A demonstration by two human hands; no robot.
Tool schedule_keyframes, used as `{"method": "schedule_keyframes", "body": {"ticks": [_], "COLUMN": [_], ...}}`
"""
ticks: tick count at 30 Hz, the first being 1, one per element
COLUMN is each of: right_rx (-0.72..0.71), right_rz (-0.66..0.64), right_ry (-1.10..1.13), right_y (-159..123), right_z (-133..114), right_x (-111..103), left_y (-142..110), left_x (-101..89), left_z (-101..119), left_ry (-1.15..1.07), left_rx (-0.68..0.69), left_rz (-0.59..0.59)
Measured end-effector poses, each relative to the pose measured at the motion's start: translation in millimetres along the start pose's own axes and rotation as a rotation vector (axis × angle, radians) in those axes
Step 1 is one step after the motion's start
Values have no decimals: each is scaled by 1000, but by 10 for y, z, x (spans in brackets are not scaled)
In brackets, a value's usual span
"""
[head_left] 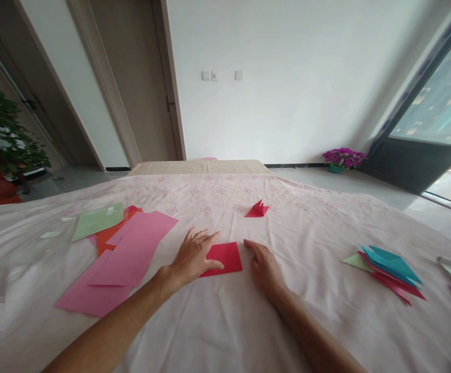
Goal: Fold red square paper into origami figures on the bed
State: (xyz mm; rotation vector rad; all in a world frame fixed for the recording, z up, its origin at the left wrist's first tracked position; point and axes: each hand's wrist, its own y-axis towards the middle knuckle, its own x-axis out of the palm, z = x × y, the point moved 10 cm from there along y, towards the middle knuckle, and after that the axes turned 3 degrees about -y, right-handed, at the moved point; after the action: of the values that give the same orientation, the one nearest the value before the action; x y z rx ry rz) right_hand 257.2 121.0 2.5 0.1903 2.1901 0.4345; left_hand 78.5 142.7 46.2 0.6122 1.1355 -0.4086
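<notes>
A red sheet of paper (pixel 227 258), rectangular in outline, lies flat on the pale flowered cloth in front of me. Over its left part is my left hand (pixel 196 255), palm down with fingers apart; whether it presses on the paper I cannot tell. My right hand (pixel 262 265) rests on the cloth just right of the sheet, apart from it. Its index finger is stretched forward, the other fingers are curled under and partly hidden, and nothing shows in it. Beyond both hands stands a small folded red paper piece (pixel 257 209) with upright points.
Pink sheets (pixel 132 254), an orange sheet (pixel 112 233) and a light green packet (pixel 99 220) overlap on the left. Folded blue paper (pixel 394 264) lies over red and green pieces on the right. Past the cloth's far edge is a beige surface (pixel 198 167).
</notes>
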Motion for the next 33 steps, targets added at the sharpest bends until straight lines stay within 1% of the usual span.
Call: {"method": "schedule_keyframes", "body": {"ticks": [3, 6, 8, 10, 11, 12, 14, 16, 18, 20, 22, 25, 27, 29, 31, 33], "right_rx": [-12, -19, -26, -45, -65, -97, -212, -328, -451, -575, -683, -811, -900, -943, -917, -865], "right_rz": [29, 80, 124, 167, 185, 199, 203, 137, 42, -21, -9, 52, 18, -54, -120, -184], "right_ry": [39, 81, 111, 141, 156, 170, 188, 162, 71, -45, -143, -257, -307, -329, -314, -269], "right_y": [-6, -26, -50, -76, -87, -95, -109, -116, -147, -210, -282, -361, -394, -388, -345, -314], "right_z": [1, -2, -28, -86, -132, -192, -358, -521, -687, -855, -1031, -1285, -1398, -1398, -1288, -1125], "right_x": [-33, -96, -165, -255, -304, -355, -444, -458, -413, -359, -344, -323, -237, -146, -98, -70], "left_y": [41, -3, -111, -292, -399, -501, -646, -715, -735, -723, -703, -681, -674, -674, -691, -726], "left_x": [9, -82, -217, -371, -419, -451, -463, -433, -384, -316, -254, -192, -166, -151, -142, -130], "left_z": [44, 174, 339, 538, 630, 685, 663, 526, 353, 209, 132, 136, 159, 149, 120, 110], "left_ry": [-3, -37, -67, -91, -103, -130, -174, -219, -272, -300, -283, -231, -214, -219, -233, -234], "left_rx": [9, 58, 154, 310, 403, 478, 540, 525, 480, 423, 375, 355, 356, 338, 316, 314], "left_rz": [-5, 48, 128, 221, 245, 258, 267, 278, 290, 284, 275, 261, 245, 223, 194, 158]}}
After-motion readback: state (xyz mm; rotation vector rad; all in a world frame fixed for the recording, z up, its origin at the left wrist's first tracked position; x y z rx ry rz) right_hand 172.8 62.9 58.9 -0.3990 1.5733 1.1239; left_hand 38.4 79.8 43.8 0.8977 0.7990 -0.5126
